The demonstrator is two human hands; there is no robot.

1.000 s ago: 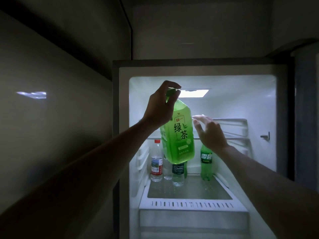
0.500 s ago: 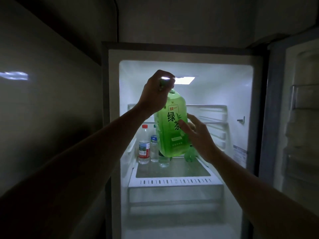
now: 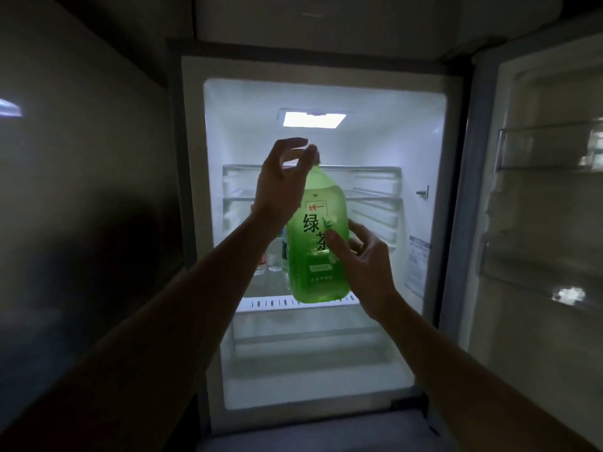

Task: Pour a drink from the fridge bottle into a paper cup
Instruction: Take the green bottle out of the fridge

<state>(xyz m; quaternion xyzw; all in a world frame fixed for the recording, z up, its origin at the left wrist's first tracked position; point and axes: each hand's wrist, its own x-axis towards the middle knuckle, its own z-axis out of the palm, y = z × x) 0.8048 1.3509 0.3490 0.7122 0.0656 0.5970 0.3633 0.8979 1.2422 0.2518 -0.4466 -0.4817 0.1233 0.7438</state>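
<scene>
The fridge (image 3: 453, 190) stands open in a dark room, its smooth white plastic interior glowing under a flat rectangular ceiling lamp (image 3: 314, 119). And there is the bottle (image 3: 318, 265), held up in the air in front of the compartment, level with the shelves: a big, square-shouldered jug of translucent green plastic, green liquid inside, a glossy label with bold green characters down its face. The right hand (image 3: 365, 265) is wrapped round the lower body, thumb laid across the label, fingers curling behind. The left hand (image 3: 280, 187) is up at the narrow neck, fingers arched at the dark cap (image 3: 318, 159), light showing through between them; whether they actually pinch it, I cannot tell. Behind the bottle, a few small clear bottles (image 3: 275, 252) stand on a white shelf with a slotted front edge (image 3: 270, 303). The door (image 3: 538, 223) hangs open on the right, with moulded, shiny racks.
</scene>
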